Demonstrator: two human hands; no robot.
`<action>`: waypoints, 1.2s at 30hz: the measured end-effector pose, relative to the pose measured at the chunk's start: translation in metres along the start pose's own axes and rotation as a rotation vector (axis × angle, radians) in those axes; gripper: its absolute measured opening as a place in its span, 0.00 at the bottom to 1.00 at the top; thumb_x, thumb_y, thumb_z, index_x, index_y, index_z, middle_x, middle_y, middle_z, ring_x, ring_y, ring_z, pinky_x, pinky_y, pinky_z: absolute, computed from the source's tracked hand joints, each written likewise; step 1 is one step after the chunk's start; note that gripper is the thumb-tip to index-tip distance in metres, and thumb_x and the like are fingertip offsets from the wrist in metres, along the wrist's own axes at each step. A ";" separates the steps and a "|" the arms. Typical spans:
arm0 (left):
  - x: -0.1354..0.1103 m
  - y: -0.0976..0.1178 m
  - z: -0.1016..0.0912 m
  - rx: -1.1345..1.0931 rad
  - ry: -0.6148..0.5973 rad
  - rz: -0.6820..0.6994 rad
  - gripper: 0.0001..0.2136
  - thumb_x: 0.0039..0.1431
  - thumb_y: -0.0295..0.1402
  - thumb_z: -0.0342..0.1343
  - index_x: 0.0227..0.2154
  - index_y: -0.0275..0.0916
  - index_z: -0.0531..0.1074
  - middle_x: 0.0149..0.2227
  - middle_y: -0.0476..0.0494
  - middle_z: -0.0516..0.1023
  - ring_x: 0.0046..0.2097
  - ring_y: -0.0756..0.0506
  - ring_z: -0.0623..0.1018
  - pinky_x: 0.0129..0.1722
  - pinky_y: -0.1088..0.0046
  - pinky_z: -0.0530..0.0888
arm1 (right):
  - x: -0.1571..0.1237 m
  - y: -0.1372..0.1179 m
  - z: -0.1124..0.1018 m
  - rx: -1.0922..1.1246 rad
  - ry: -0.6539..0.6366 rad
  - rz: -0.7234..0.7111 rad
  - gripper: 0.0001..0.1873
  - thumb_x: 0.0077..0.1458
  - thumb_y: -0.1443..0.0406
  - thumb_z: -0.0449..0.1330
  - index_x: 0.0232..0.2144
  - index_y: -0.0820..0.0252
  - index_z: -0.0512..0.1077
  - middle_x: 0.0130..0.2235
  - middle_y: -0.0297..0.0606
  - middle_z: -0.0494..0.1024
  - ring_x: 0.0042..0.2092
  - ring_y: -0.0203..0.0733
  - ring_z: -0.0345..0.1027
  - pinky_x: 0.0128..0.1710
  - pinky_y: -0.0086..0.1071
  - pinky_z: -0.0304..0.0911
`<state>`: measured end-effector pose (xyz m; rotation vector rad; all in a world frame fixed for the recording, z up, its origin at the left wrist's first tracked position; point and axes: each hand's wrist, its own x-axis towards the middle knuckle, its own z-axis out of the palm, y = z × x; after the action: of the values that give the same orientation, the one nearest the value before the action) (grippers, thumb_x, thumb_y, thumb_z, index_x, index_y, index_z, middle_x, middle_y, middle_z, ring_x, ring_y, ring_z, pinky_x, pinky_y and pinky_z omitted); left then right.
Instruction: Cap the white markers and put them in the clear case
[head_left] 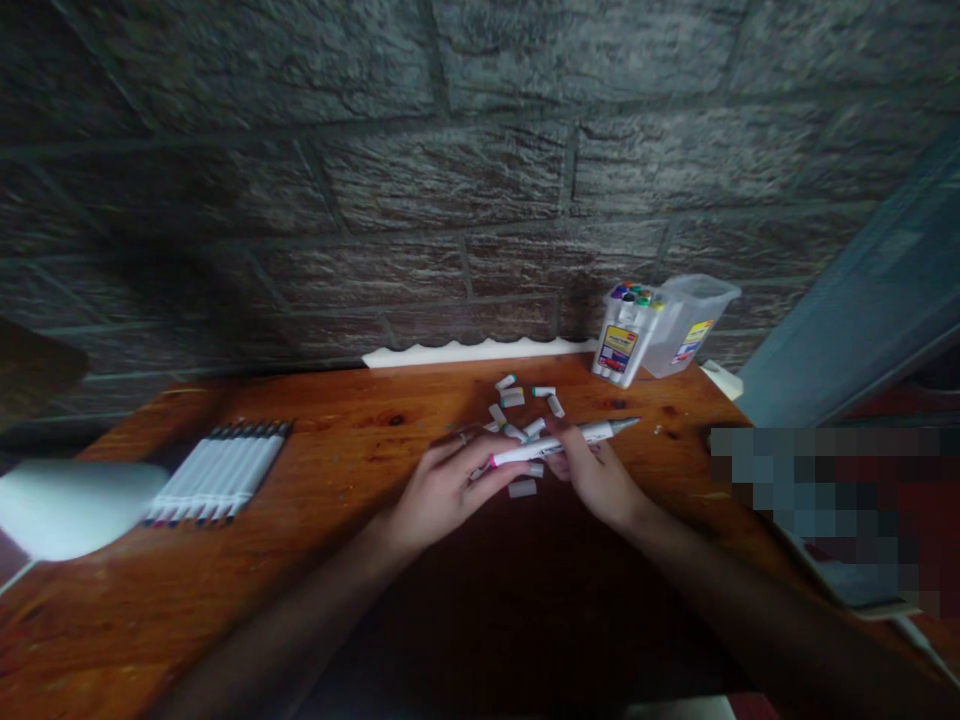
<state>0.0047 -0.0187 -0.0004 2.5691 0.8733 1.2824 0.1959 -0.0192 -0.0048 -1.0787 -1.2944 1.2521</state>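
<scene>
A white marker [525, 450] with a pink end on the left and a grey tip on the right lies slantwise between my two hands. My left hand [444, 485] closes thumb and fingers at its pink end. Around its right half, my right hand [600, 478] grips the barrel, thumb on top. Several loose marker caps [512, 397] are scattered on the table just beyond and under the hands. One pale cap [523, 488] lies nearer to me, between the wrists. Some caps are partly hidden by the fingers and the marker.
On the wooden table [337, 440], several white markers [221, 470] lie in a row at left, beside a white lamp-like shape [75, 508]. At back right stand a clear box of markers [626, 340] and a clear container [686, 325]. A white scalloped strip [480, 352] runs along the brick wall.
</scene>
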 end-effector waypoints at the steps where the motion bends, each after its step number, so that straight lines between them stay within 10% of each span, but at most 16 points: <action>1: 0.000 -0.001 0.000 0.030 -0.013 0.002 0.11 0.58 0.32 0.62 0.44 0.39 0.74 0.39 0.44 0.82 0.37 0.48 0.81 0.38 0.75 0.76 | 0.000 0.000 0.000 -0.009 -0.025 -0.002 0.24 0.55 0.47 0.55 0.19 0.57 0.60 0.20 0.29 0.61 0.23 0.34 0.55 0.24 0.29 0.54; 14: 0.004 0.006 -0.004 0.337 -0.196 0.027 0.14 0.65 0.43 0.50 0.37 0.39 0.74 0.26 0.44 0.78 0.27 0.46 0.78 0.28 0.73 0.72 | -0.008 -0.011 0.007 -0.103 0.067 -0.067 0.21 0.56 0.50 0.52 0.18 0.55 0.60 0.20 0.33 0.65 0.26 0.39 0.60 0.28 0.34 0.58; 23: 0.013 0.002 -0.004 0.132 -0.293 -0.170 0.10 0.69 0.36 0.45 0.45 0.40 0.69 0.39 0.44 0.80 0.39 0.45 0.80 0.39 0.72 0.74 | 0.008 -0.003 0.008 -0.090 -0.029 -0.165 0.23 0.60 0.48 0.51 0.22 0.57 0.63 0.24 0.31 0.65 0.28 0.36 0.60 0.28 0.30 0.57; 32: 0.013 -0.016 -0.008 -0.219 -0.132 -0.355 0.12 0.67 0.38 0.48 0.45 0.39 0.71 0.32 0.47 0.75 0.31 0.50 0.74 0.31 0.76 0.71 | 0.019 -0.015 0.002 -0.122 -0.068 -0.190 0.21 0.51 0.47 0.63 0.28 0.60 0.70 0.23 0.28 0.65 0.25 0.32 0.56 0.25 0.27 0.51; 36: 0.018 -0.036 -0.017 -0.570 0.114 -0.597 0.14 0.66 0.44 0.48 0.38 0.38 0.70 0.21 0.56 0.58 0.20 0.54 0.59 0.19 0.79 0.59 | 0.021 -0.011 -0.012 -0.216 -0.097 -0.237 0.16 0.53 0.52 0.63 0.32 0.60 0.73 0.25 0.30 0.72 0.26 0.32 0.60 0.26 0.27 0.54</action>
<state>-0.0157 0.0191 0.0095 1.6476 1.0056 1.2522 0.2062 0.0025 0.0072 -0.9889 -1.6102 1.0140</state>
